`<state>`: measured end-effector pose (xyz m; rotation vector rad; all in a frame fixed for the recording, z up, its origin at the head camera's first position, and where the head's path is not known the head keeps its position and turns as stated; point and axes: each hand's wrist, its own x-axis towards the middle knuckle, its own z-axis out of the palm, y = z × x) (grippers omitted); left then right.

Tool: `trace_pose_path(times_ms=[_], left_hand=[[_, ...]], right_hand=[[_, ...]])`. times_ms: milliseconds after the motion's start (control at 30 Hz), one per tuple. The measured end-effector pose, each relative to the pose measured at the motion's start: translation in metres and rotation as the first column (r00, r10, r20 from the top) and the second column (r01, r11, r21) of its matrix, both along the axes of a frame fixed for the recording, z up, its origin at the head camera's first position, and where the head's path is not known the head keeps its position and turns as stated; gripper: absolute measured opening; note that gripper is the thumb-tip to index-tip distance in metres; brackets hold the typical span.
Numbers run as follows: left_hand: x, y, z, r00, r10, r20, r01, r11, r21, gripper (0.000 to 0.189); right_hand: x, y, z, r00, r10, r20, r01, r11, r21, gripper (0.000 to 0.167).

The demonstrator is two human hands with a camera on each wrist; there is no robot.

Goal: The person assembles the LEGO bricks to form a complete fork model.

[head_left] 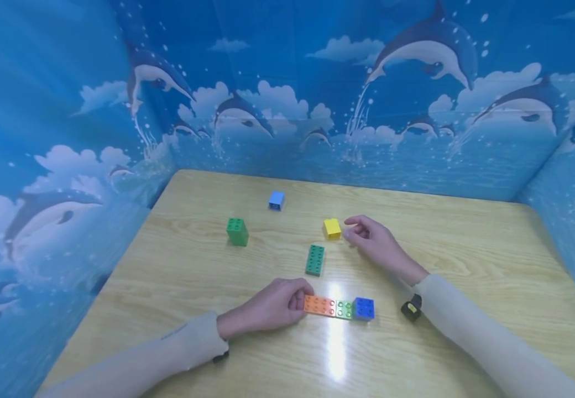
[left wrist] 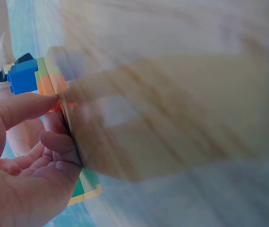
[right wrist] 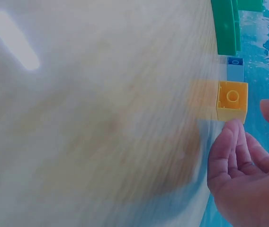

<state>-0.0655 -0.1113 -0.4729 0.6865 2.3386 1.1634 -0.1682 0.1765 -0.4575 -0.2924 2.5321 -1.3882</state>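
Observation:
My left hand (head_left: 273, 305) pinches the left end of an orange building brick (head_left: 319, 305) between thumb and fingers. That brick sits in a row with a light green brick (head_left: 344, 309) and, at the right end, a blue brick (head_left: 364, 309). In the left wrist view the thumb lies against the orange brick (left wrist: 48, 85). My right hand (head_left: 373, 239) is beside a yellow brick (head_left: 332, 229), fingers loosely bent with nothing between them. In the right wrist view its fingertips are right at the edge of the yellow brick (right wrist: 232, 101), whose hollow side shows.
A flat dark green brick (head_left: 314, 260) lies between the row and the yellow brick. Farther left stands a tall green block (head_left: 238, 231), and a light blue brick (head_left: 276, 200) sits toward the back. Dolphin-printed curtains (head_left: 287, 149) border the wooden table (head_left: 178, 287).

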Motion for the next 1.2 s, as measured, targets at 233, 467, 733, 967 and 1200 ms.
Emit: trace_pose_path(times_ms=[233,467,733,967,1200], left_hand=[[0.001,0.000,0.006,1.000,0.002,0.023,-0.002,1.000,-0.005,0.040],[0.002,0.002,0.012,0.999,0.008,0.036,-0.006,0.999,-0.038,0.040],[0.003,0.003,0.012,0.998,0.020,0.057,-0.018,0.999,-0.036,0.040],[0.004,0.003,0.010,0.997,0.046,0.066,-0.044,0.999,-0.033,0.037],[0.004,0.002,0.010,0.996,0.057,0.066,-0.055,0.998,-0.026,0.035]], right_hand=[[-0.019,-0.009,-0.005,1.000,0.000,-0.017,0.000,1.000,0.019,0.053],[-0.030,-0.012,-0.004,0.999,0.039,0.024,-0.040,0.999,0.030,0.058],[-0.035,-0.014,-0.005,0.997,0.061,0.041,-0.063,0.997,0.040,0.048],[-0.033,-0.012,-0.008,0.997,0.073,0.038,-0.073,0.997,0.020,0.040],[-0.030,-0.012,-0.008,0.994,0.111,0.024,-0.112,0.993,0.046,0.047]])
